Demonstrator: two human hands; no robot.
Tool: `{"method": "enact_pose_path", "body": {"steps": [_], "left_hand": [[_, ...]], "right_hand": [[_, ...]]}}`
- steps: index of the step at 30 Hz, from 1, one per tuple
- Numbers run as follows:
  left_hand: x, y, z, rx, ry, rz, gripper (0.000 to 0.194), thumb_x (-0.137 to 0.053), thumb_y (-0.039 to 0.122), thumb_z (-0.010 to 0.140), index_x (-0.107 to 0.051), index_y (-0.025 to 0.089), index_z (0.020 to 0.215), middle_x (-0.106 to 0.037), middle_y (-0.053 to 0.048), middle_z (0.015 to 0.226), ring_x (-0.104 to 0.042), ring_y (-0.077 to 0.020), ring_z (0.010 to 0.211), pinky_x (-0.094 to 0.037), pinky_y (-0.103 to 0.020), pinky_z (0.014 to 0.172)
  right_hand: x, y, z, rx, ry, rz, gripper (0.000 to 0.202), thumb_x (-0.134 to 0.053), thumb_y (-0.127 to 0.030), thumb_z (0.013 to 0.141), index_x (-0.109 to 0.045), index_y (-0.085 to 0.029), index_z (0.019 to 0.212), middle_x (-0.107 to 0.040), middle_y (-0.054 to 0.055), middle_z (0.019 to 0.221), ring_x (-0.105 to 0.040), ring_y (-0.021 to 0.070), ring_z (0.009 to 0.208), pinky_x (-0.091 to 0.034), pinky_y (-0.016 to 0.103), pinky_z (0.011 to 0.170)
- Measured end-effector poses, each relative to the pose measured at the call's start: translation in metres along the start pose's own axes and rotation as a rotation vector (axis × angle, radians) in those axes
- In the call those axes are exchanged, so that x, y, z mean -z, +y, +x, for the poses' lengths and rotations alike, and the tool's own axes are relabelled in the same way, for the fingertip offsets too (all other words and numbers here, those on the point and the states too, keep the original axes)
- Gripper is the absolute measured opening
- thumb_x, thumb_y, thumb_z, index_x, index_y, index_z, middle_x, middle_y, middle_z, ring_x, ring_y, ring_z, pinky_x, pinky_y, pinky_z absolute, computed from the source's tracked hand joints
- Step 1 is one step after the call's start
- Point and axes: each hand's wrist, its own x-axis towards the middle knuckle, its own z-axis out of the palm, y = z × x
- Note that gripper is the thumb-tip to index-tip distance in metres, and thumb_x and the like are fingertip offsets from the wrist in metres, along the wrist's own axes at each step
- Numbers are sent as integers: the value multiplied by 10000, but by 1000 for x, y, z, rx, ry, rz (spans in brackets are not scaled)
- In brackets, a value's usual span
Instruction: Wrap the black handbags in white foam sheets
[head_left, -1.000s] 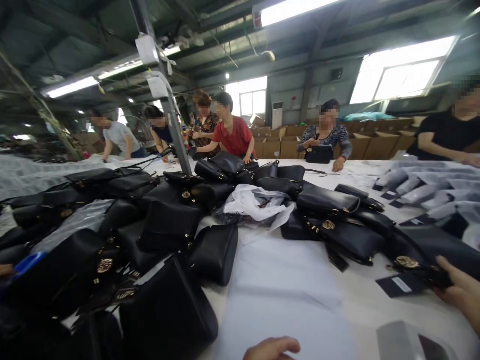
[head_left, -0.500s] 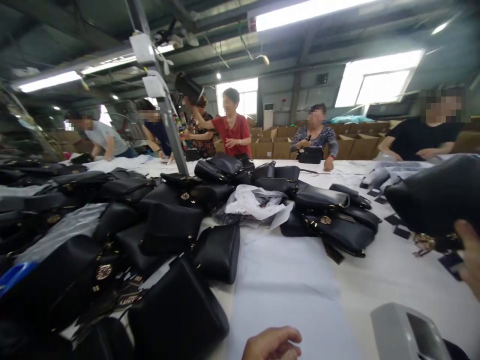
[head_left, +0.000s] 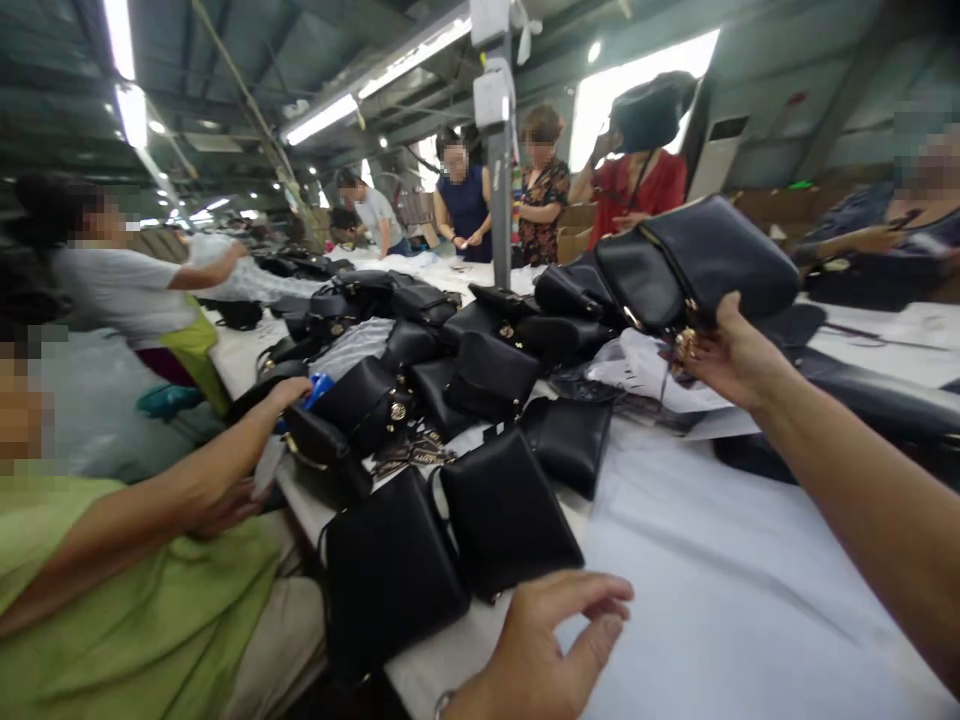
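One black handbag (head_left: 739,255) was held above the table (head_left: 427,660) in the right hand (head_left: 739,355), thumb pressed on its smooth panel, fingers curled by the gold fittings (head_left: 684,343). It looked fairly light and softly padded, apt to sag; its sleek face might slip, so the edge beside the metal seemed the surer hold. The left hand (head_left: 555,640) held nothing, half curled, thumb apart from fingers, near a flat white sheet (head_left: 675,600). Farther out lay crumpled, filmy wrapping (head_left: 637,365) and boxy black bags (head_left: 502,510) with crisp edges.
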Motion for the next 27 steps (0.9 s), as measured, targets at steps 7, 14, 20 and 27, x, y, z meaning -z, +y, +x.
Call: {"method": "enact_pose_path", "body": {"steps": [7,14,20,27], "left_hand": [[146,-45,-91,121,917,686,448,-580,348,912,-549,252,1348,-546,-75,1413,-487,-267,1317,-342,-457,1151],[189,-83,-111,189,885,689,466,-488,411,956,-510,193,1368,-521,-113,1429,-453,-256,1347,-326,-449,1158],[174,-77,-68,45,556,654,423,-448,395,979,-553,203,1341,-574,-83,1396,-501,-219,1321,-373,-410,1140],[175,-90,-59,65,499,578,376,-531,386,937,-633,221,1259,-583,-71,1389,-453,-255,1364,-317,-471,1172]], "right_hand": [[-109,42,-140,260,-536,-514,350,-608,-475,872,-714,-266,1131,-737,49,1064,-685,266,970,-541,407,920],[-134,105,-269,256,-224,-661,347,-533,-496,907,-622,-261,1148,-661,105,1168,-613,334,1104,-491,517,981],[-118,129,-239,-147,-230,-485,716,-623,-624,803,-458,-211,1364,-578,132,1331,-544,345,1231,-424,533,1064],[-121,124,-222,-300,-456,-140,732,-774,-535,724,-525,-280,1363,-661,45,1266,-599,300,1185,-448,474,1065]]}}
